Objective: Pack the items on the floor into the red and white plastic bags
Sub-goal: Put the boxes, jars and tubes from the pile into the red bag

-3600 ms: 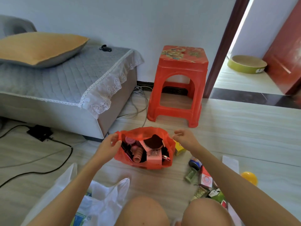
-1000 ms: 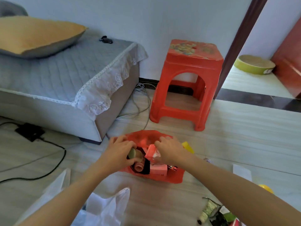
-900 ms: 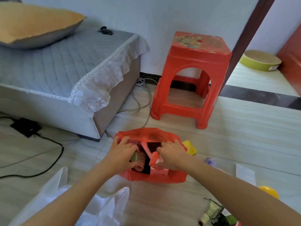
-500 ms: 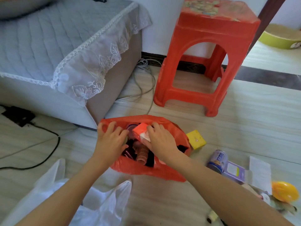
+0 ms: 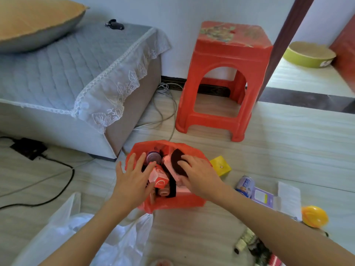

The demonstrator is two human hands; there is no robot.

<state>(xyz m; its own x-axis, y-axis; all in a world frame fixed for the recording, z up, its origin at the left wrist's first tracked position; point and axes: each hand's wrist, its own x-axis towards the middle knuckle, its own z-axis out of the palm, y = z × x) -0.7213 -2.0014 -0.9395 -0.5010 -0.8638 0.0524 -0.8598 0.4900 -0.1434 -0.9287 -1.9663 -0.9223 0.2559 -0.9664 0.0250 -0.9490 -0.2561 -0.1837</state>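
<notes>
The red plastic bag (image 5: 172,202) stands open on the floor in front of me, full of small boxes and tubes. My left hand (image 5: 132,181) hovers over its left side with fingers spread, touching a red-and-white box (image 5: 160,179) inside. My right hand (image 5: 199,175) lies on a dark round pad (image 5: 177,162) and a pink item in the bag's right side, pressing down. The white plastic bag (image 5: 107,240) lies crumpled at the bottom left. Loose on the floor to the right are a yellow box (image 5: 221,166), a blue can (image 5: 245,186), a purple box (image 5: 263,197) and a yellow ball (image 5: 314,215).
A red plastic stool (image 5: 226,81) stands behind the bag. A grey bed (image 5: 63,60) with a lace-edged cover fills the left. Black cables (image 5: 63,181) run over the floor at the left. Small tubes (image 5: 247,240) and a white paper (image 5: 289,198) lie at the right.
The red-and-white box has passed from my right hand's side to beneath my left hand. My right hand shifted right onto the dark pad. My left fingers have spread out.
</notes>
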